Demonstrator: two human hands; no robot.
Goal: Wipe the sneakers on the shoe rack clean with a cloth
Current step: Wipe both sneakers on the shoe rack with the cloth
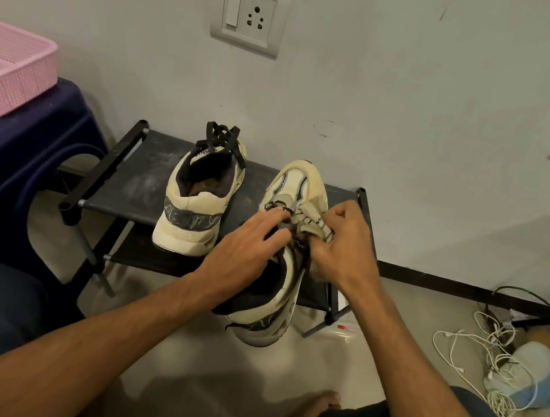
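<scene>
Two cream sneakers with dark trim are by the black shoe rack. The left sneaker stands on the top shelf, heel toward me, black laces loose. The right sneaker is lifted and tilted, toe toward the wall, heel hanging over the rack's front edge. My left hand grips it across the laces and tongue. My right hand is closed on a bunched beige cloth pressed against the sneaker's right side near the laces.
A dark blue plastic stool with a pink basket on it stands left of the rack. A wall socket is above. Tangled white cables and soft items lie on the floor at right. My bare foot is below.
</scene>
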